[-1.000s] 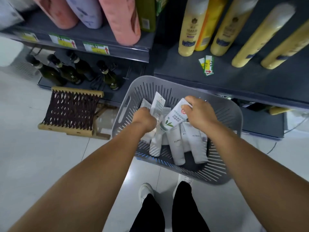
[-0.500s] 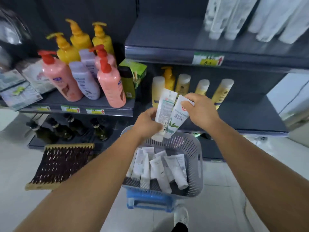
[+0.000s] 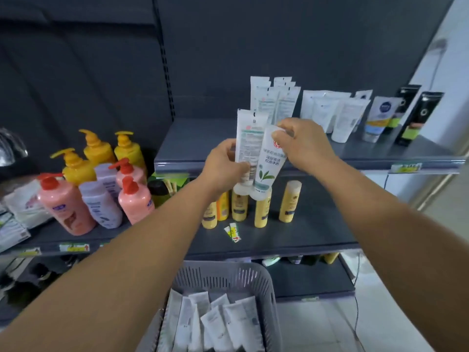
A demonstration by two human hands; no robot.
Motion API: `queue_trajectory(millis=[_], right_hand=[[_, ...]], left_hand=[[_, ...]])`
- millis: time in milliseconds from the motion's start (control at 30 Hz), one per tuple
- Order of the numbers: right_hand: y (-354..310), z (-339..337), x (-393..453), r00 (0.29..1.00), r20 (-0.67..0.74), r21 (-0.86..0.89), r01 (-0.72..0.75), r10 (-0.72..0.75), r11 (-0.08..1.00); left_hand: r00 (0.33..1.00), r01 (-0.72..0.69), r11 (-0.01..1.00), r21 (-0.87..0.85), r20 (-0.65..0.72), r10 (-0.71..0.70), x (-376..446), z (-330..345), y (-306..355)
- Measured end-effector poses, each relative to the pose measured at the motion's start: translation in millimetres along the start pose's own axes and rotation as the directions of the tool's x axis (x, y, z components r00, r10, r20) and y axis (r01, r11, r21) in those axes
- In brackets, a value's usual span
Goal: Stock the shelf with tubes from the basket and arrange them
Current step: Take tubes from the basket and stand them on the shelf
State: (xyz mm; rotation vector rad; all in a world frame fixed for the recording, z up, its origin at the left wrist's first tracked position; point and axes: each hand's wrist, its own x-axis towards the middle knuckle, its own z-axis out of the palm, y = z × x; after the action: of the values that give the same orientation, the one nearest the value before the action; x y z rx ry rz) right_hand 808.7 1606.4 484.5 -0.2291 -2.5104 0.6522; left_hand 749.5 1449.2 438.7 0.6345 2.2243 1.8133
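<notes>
One tube (image 3: 247, 146) is gripped by the left hand (image 3: 223, 162), a leaf-printed tube (image 3: 269, 161) pinched by the right hand (image 3: 303, 143), both before the upper shelf (image 3: 203, 141). Placement beside the far standing tubes (image 3: 275, 102) is judged next; more remain in the near basket (image 3: 218, 278).

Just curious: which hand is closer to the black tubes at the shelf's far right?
The right hand. It holds a leaf-printed tube left of the black tubes; the left hand, gripping another tube, is farther left.
</notes>
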Motion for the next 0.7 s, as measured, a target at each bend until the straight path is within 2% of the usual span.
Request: queue_trajectory(millis=[200, 333, 700], right_hand=[[28.1, -29.7, 56.6, 0.997, -0.081, -0.002, 0.013, -0.013, 1.000], [54.3, -35.8, 94.7, 0.994, -0.106, -0.046, 0.013, -0.017, 0.999], [98.2, -8.5, 146.6, 0.997, 0.072, -0.062, 0.000, 0.005, 0.998]], left_hand=[[0.992, -0.049, 0.998, 0.048, -0.113, 0.054, 53.9, 19.2, 27.3], [0.989, -0.053, 0.997, 0.048, -0.138, 0.059, 90.7, 31.9, 33.1], [0.992, 0.045, 0.991, 0.124, -0.123, -0.030, 149.6, 56.0, 2.9]])
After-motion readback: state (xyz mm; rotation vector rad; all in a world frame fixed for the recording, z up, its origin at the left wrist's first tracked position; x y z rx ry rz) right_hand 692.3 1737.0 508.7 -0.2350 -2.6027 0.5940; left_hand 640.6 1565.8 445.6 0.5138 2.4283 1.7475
